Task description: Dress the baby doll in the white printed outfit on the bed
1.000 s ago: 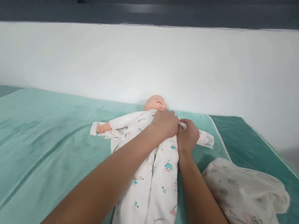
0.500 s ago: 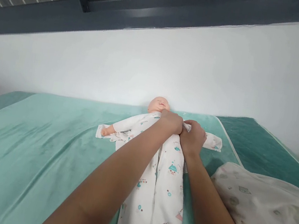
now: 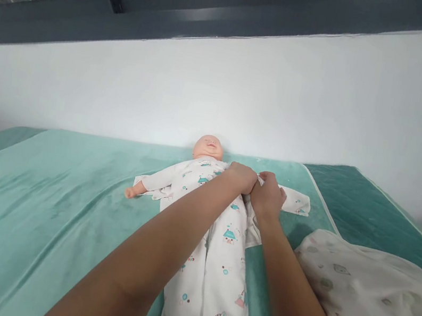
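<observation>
Doll [image 3: 208, 148] lies face up on the bed [image 3: 45, 206], head against the wall [image 3: 222, 90]. Left hand [image 3: 242, 178] and right hand [image 3: 268, 197], touching, both pinch the romper [image 3: 217, 267] at its chest. A crumpled blanket [image 3: 366, 292] lies near on the right, apart.

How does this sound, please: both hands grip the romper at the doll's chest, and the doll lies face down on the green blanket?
Not quite: the head view shows the doll face up on the green blanket. Left hand and right hand do grip the romper at its chest.
</observation>
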Motion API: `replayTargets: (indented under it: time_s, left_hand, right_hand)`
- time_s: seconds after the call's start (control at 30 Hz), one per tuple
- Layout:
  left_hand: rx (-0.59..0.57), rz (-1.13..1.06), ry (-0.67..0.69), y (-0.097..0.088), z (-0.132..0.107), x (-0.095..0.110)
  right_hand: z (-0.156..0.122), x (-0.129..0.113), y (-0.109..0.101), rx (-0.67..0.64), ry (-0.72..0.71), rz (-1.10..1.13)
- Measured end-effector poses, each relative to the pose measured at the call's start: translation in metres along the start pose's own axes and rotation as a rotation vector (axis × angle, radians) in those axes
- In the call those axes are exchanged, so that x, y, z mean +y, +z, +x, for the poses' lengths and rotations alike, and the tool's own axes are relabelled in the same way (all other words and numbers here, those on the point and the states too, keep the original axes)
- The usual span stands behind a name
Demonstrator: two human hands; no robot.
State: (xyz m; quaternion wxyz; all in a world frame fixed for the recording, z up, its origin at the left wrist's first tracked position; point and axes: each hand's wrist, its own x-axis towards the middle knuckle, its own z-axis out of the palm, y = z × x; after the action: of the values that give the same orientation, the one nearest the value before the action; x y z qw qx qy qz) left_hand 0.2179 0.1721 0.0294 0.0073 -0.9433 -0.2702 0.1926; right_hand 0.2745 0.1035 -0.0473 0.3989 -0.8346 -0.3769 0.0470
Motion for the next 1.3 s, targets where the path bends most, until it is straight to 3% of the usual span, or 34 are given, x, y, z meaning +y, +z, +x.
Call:
replayTargets:
  time_s: [0.17,0.37,0.77,1.07,1.3]
  left_hand:
    - [-0.007,0.026,0.075,0.003,0.006,-0.008]
    - [0.034,0.089,0.079,-0.005,-0.008,-0.017]
    - [0.089,0.181,-0.008,-0.028,-0.055,-0.045]
    - [0.145,0.131,0.050,-0.022,-0.055,-0.028]
    - [0.067,-0.059,-0.058,-0.012,-0.033,-0.013]
  right_hand:
    - [0.002,0.001,-0.004,-0.007,-0.001,0.048]
    - [0.005,0.010,-0.005,0.076,0.030,0.154]
    - [0.016,0.022,0.000,0.143,0.212,0.826]
    - [0.025,0.018,-0.009,0.178,0.501,1.378]
    - [0.029,0.017,-0.018,0.369,0.460,1.320]
